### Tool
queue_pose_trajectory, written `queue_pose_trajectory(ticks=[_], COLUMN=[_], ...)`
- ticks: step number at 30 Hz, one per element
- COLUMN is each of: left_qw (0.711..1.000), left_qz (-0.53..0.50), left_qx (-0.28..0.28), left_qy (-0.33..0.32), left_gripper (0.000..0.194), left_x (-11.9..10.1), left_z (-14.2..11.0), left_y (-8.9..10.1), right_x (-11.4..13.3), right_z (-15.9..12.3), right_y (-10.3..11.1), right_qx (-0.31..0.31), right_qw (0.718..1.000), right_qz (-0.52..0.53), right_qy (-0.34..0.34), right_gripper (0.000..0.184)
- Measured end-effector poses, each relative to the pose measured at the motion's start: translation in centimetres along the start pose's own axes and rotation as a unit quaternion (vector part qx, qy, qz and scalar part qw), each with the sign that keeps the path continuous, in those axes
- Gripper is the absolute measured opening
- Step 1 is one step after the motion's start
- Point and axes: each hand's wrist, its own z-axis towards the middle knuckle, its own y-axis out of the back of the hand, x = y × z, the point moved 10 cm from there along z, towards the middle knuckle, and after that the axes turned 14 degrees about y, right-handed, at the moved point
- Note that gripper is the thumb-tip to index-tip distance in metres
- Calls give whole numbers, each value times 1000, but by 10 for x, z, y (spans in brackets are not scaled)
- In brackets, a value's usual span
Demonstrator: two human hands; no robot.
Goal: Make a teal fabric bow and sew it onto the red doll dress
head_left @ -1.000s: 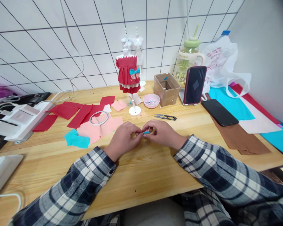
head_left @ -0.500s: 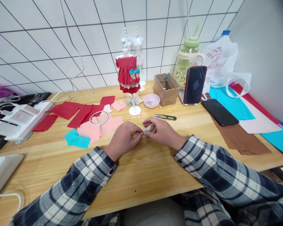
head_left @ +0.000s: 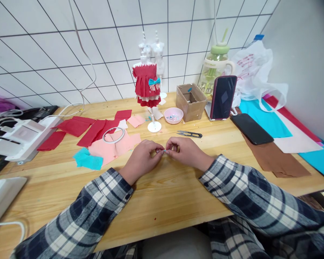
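Note:
Between the fingertips of both hands is a small blue piece of paper (head_left: 165, 151), mostly hidden by the fingers. My left hand (head_left: 145, 155) pinches it from the left, thumb and forefinger together. From the right, my right hand (head_left: 188, 152) pinches its other end, with the remaining fingers curled. Just beyond the hands lies a pair of thread snips (head_left: 189, 134). A small dress form stands behind them, wearing a red pleated dress (head_left: 145, 84) with a blue and pink bow (head_left: 154, 83). A pink bowl (head_left: 173, 116) of small beads sits beside its white base.
Red paper pieces (head_left: 75, 126), pink paper (head_left: 124, 144), a blue scrap (head_left: 88, 159) and a white ring (head_left: 113, 135) lie left. A cardboard box (head_left: 191, 102), propped phone (head_left: 223, 98), black phone (head_left: 251, 128), bottle (head_left: 214, 70) and brown paper (head_left: 277, 158) are right.
My right hand's fingers have curled in and dropped slightly. Less of the blue piece shows between the fingertips now. My left hand has hardly moved.

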Motion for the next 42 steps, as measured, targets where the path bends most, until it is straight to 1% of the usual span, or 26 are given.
queue_pose_trajectory(ticks=[5,11,15,19,24,29,33,38,42], left_qw=[1000,999,999,998,999,999,1000,996,992], left_qz=[-16,-10,-9,-7,1,5,-3,-68,-100], left_qx=[-16,-18,-25,-31,-27,-13,-2,47,70], left_qy=[-17,-30,-38,-44,-44,-33,-13,17,32], left_gripper=[14,12,13,12,13,14,14,17,18], left_x=[-4,-9,-10,-10,-9,-8,-5,-1,4], left_z=[-1,-2,-3,-4,-4,-3,-2,1,2], left_y=[4,7,9,9,7,3,2,-1,-4], right_x=[0,-1,1,0,3,7,16,27,32], right_z=[0,-1,-1,0,1,1,1,-1,-1], right_y=[3,1,-2,-1,0,1,4,7,8], right_qx=[-7,13,30,13,2,-4,-5,-4,13], right_qw=[1000,1000,999,1000,1000,999,994,986,977], right_qz=[8,-8,-28,-22,-17,-26,-69,-114,-154], right_qy=[0,-11,2,4,23,43,80,120,149], right_gripper=[5,7,10,17,13,12,13,11,14])
